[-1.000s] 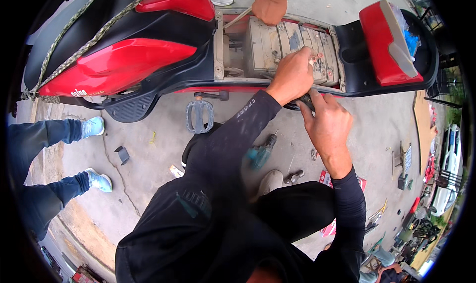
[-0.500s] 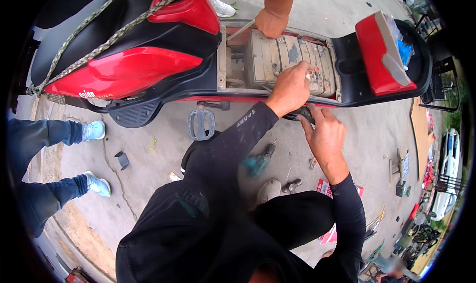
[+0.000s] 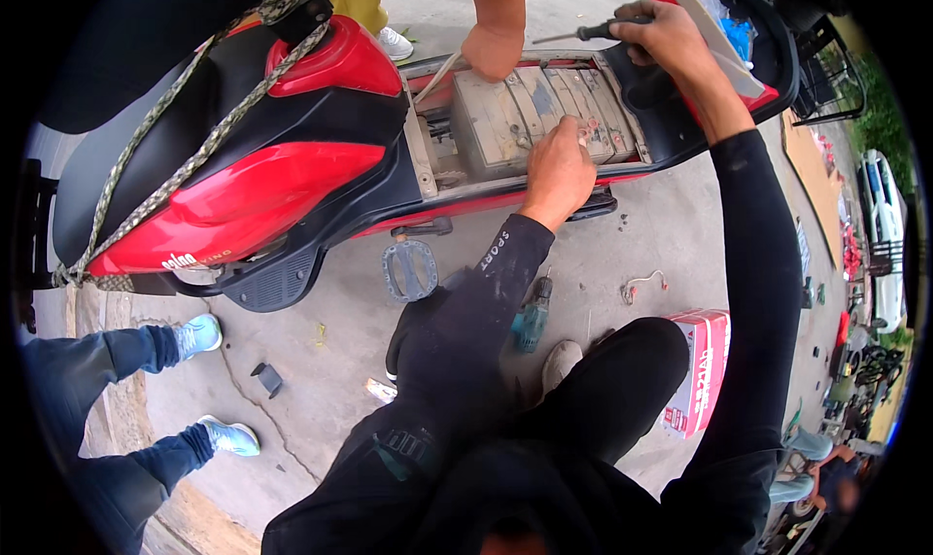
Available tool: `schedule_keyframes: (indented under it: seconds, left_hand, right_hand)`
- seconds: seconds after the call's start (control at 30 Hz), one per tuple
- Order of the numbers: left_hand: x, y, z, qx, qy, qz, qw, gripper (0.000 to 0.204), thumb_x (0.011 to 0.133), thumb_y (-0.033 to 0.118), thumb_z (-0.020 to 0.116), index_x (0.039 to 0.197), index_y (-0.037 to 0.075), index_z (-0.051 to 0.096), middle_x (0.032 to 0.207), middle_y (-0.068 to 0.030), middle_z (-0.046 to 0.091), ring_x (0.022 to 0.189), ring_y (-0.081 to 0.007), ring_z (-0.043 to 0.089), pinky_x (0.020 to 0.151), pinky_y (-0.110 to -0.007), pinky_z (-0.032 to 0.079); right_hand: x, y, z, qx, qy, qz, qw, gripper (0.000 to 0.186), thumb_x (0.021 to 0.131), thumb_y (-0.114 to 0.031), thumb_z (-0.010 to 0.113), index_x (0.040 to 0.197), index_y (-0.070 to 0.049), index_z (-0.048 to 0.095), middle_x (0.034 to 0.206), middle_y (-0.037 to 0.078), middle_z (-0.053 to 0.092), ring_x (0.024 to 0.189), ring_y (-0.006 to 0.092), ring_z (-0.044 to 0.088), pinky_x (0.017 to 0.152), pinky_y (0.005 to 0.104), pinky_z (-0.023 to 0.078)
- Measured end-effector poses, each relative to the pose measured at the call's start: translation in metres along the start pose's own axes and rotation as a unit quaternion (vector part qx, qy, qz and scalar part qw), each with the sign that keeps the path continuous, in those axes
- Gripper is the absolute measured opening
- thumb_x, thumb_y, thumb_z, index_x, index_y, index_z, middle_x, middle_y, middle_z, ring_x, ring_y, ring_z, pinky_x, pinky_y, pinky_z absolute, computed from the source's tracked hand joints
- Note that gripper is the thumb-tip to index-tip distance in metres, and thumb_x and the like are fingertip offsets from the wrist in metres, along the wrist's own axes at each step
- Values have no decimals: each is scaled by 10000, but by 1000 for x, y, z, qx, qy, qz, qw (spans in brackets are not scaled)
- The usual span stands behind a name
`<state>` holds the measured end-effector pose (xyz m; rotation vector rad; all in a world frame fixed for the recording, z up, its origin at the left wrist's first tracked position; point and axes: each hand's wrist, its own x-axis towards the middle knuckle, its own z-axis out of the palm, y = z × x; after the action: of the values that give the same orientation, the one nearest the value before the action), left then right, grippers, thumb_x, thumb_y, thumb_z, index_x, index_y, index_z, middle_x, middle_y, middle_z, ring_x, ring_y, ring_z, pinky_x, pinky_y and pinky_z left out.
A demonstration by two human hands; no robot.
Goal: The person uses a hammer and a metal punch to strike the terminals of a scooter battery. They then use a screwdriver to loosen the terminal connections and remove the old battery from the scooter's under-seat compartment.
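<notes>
Dusty grey batteries (image 3: 491,118) sit side by side in the open floor compartment of a red and black electric scooter (image 3: 282,190). My left hand (image 3: 561,171) rests over them, fingers pinched near small reddish terminals (image 3: 593,132); whatever lies between the fingertips is hidden. Raised over the scooter's right end, my right hand (image 3: 666,42) grips a screwdriver (image 3: 598,31) by its dark handle, its thin shaft pointing left. A co-worker's hand (image 3: 493,52) presses on the far edge of the batteries, beside a pale cable (image 3: 434,81).
A teal power drill (image 3: 532,324) lies on the concrete by my shoe, with a short wire (image 3: 643,285) to its right. A red and white box (image 3: 702,365) stands near my knee. A pedal (image 3: 410,270) juts from the scooter. Another person's light-blue shoes (image 3: 231,435) are at left.
My right hand has risen from the scooter's near side to above its right end and now holds the screwdriver. My left hand stays at the terminals. The view has shifted.
</notes>
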<state>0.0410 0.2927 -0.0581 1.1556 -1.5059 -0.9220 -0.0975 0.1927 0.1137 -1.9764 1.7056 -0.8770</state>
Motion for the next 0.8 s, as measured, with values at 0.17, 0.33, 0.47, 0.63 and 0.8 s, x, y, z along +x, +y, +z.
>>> schedule_keyframes:
  seconds: [0.17,0.33,0.47,0.63,0.8]
  left_hand:
    - [-1,1,0,46,-16,9,999,221,889,3,549,1101,-42,589,1007,-277,682,960,-504,619,844,-582,457]
    - [-6,2,-1,79,-13,50,996,231,878,-24,546,1104,-33,591,978,-266,683,951,-493,619,853,-573,449]
    - [-12,-2,1,116,-16,47,992,202,965,39,530,1149,0,602,1007,-261,677,989,-483,619,846,-548,465]
    - [-14,4,7,162,-37,37,985,215,968,41,522,1160,5,614,1012,-255,679,991,-489,609,850,-550,462]
    - [-15,6,9,182,-37,30,982,224,982,52,522,1168,23,643,1056,-246,688,999,-487,607,881,-545,468]
  right_hand:
    - [35,22,44,113,170,60,977,293,996,-245,680,1009,48,660,819,105,719,599,165,665,521,324,536]
    - [41,47,65,217,172,12,961,405,986,-255,706,1161,79,557,869,119,709,686,173,730,569,276,542]
    - [31,39,72,124,169,-1,978,423,993,-246,649,1180,104,501,820,168,729,654,221,744,627,355,571]
    - [25,48,84,147,152,-21,977,422,992,-265,651,1171,92,516,782,182,711,650,242,729,656,383,566]
    - [29,63,115,214,90,-66,970,345,1007,-214,627,1172,46,470,831,220,713,700,326,736,683,435,556]
